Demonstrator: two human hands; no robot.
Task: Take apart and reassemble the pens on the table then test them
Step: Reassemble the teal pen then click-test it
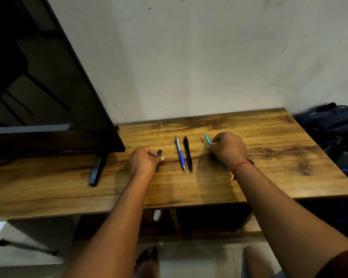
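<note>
Left hand (144,161): fingers curled, pinching dark pen (159,153), left of black pen (188,154). Right hand (228,148): fingers curled round teal pen (208,139), right of black pen. Pens: 4 total, 2 held, 2 lying free on table (269,177). Blue-silver pen (180,154) just left of black pen, parallel, not touching. Long axes wall-to-person, free tips toward person. Teal pen slants, tip down-right.

We find no writing, brand, number or sign that we can read. Any print on the blue pen (180,155), the black pen (187,153), the teal pen (207,139) and the dark pen (159,154) is too small to tell (likewise on the screen (48,145) and the bag (333,121)).
</note>
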